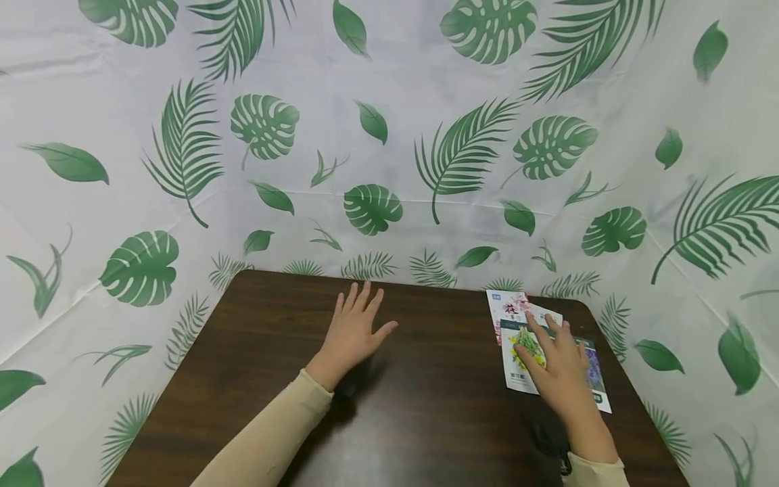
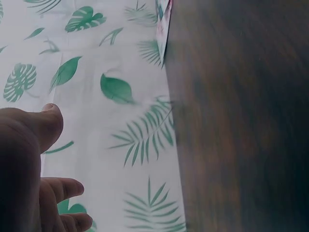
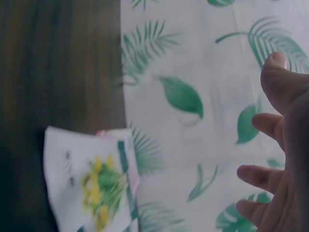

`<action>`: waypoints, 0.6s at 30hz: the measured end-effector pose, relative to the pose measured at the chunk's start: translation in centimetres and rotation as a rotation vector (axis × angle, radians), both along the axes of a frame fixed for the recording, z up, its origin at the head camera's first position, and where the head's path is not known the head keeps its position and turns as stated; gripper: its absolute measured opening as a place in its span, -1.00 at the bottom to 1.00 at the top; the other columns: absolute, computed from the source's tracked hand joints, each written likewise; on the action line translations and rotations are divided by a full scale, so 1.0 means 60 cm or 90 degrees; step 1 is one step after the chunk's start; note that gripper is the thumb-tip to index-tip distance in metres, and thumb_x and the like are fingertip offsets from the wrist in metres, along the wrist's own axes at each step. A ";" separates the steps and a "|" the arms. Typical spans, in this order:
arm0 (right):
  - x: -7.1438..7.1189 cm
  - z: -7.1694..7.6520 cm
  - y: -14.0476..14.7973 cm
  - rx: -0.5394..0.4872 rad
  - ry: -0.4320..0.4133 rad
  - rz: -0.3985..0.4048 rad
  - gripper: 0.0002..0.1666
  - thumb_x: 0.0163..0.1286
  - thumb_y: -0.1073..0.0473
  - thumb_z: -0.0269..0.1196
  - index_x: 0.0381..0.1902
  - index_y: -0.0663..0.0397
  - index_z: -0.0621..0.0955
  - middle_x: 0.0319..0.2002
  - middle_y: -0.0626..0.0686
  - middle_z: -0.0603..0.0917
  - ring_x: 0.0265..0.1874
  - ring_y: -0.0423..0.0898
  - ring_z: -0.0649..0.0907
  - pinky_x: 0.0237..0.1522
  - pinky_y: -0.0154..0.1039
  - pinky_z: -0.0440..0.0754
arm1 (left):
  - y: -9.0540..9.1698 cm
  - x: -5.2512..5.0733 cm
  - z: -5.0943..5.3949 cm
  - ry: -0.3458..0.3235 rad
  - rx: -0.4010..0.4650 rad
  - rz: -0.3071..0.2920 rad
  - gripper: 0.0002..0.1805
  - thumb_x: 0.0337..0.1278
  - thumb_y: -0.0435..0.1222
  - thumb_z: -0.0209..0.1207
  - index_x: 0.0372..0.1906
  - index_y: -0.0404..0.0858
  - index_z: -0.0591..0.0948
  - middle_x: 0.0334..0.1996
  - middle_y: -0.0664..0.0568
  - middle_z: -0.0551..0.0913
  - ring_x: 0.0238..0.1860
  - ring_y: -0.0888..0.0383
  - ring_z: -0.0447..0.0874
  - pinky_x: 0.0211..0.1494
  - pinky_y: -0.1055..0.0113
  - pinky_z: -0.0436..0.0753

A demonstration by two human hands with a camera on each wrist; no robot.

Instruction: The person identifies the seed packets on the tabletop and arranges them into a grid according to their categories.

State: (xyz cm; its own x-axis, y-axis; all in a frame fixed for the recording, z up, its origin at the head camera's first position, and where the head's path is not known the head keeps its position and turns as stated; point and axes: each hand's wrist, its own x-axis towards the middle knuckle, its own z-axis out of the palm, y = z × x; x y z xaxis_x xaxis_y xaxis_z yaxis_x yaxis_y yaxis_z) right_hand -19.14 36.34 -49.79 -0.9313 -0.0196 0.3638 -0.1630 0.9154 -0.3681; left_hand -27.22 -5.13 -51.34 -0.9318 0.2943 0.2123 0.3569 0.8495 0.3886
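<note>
Flat seed packets overlap at the table's right side. The front one is white with a green band and yellow flowers (image 1: 519, 372); a pink-flowered packet (image 1: 496, 308) lies behind it and a purple-flowered packet (image 1: 599, 385) to the right. Over them is my right hand (image 1: 562, 372), fingers spread, gripping nothing; whether it touches them I cannot tell. The right wrist view shows the yellow-flowered packet (image 3: 72, 193) beyond the fingers. My left hand (image 1: 349, 335) is held out over the left middle of the table, fingers straight and apart, with nothing in it.
A dark brown wooden table (image 1: 426, 419) spreads beneath both hands. White cloth with green leaf prints (image 1: 402, 162) hangs behind it and along both sides. Dark objects sit at both wrists, partly hidden by the arms.
</note>
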 end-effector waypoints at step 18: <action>0.031 -0.094 0.052 -0.161 0.045 -0.135 -0.31 0.64 -0.04 0.31 0.61 0.02 0.48 0.48 0.48 0.36 0.51 0.50 0.34 0.46 0.55 0.29 | 0.079 0.031 -0.032 -0.022 0.014 -0.081 -0.04 0.57 0.43 -0.08 0.78 -0.04 0.19 0.80 -0.13 0.02 0.82 -0.21 -0.13 0.82 -0.24 -0.05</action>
State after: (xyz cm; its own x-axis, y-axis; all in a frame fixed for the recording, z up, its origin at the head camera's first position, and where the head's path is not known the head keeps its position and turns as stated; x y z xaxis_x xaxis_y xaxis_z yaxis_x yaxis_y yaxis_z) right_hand -17.26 39.46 -55.46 -0.8773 0.2711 0.3960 -0.0120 0.8125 -0.5829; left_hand -25.35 -0.37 -53.23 -0.8943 0.4059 0.1884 0.4469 0.7894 0.4208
